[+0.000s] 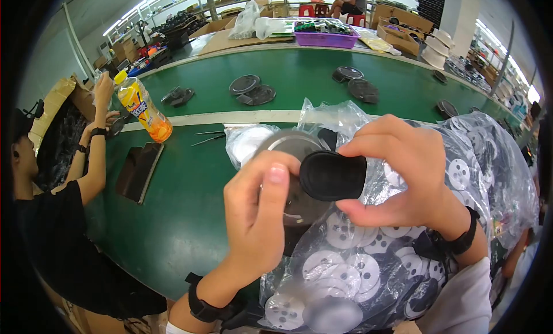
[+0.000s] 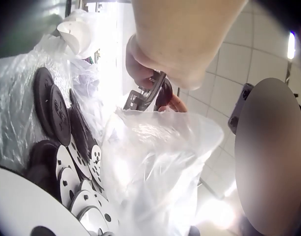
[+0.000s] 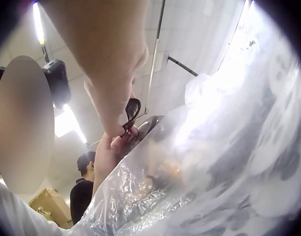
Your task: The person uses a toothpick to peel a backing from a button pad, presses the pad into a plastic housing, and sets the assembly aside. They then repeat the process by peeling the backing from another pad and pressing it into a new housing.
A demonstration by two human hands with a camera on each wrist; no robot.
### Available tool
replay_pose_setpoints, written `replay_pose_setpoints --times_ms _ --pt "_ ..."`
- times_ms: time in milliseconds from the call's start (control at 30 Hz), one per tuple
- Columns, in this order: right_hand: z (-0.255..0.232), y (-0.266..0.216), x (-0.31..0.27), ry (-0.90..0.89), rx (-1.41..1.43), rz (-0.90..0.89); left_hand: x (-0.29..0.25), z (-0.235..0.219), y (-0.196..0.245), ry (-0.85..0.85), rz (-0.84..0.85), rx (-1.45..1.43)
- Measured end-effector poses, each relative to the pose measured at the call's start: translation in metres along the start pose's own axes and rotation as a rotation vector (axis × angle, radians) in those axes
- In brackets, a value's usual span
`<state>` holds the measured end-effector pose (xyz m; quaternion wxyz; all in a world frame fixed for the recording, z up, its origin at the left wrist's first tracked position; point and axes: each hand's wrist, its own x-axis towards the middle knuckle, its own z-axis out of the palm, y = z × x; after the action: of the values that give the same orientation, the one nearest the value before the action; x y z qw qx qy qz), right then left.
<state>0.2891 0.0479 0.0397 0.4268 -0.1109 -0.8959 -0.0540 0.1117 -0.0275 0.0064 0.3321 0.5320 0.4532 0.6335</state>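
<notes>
In the head view my left hand (image 1: 253, 210) holds a round, dark, see-through cover (image 1: 308, 210) by its near side, with curled fingers and the thumb on top. My right hand (image 1: 406, 170) pinches a black rounded pad (image 1: 333, 175) between thumb and fingers; it overlaps the cover. Left fingertips are right at the pad's left edge. From the left wrist, a grey bracket-like part (image 2: 136, 100) shows beside the hand. Below both hands lies a clear plastic bag (image 1: 397, 242) with several white discs (image 1: 345, 279) with dark holes.
On the green table (image 1: 178, 219) are a phone (image 1: 140, 171), an orange drink bottle (image 1: 141, 106), tweezers (image 1: 208, 139) and a small bagged white item (image 1: 250, 142). Dark round parts (image 1: 253, 91) lie across the divider. Another person (image 1: 69, 219) works at left; a purple crate (image 1: 326, 39) stands behind.
</notes>
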Motion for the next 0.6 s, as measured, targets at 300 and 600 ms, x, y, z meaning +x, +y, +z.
replay_pose_setpoints --times_ms 300,600 --pt "0.005 -0.018 -0.003 -0.123 0.912 0.992 0.003 0.001 -0.004 -0.072 0.059 -0.071" --pt "0.011 -0.008 -0.007 -0.022 1.32 1.095 0.006 -0.001 -0.008 -0.019 0.245 0.047"
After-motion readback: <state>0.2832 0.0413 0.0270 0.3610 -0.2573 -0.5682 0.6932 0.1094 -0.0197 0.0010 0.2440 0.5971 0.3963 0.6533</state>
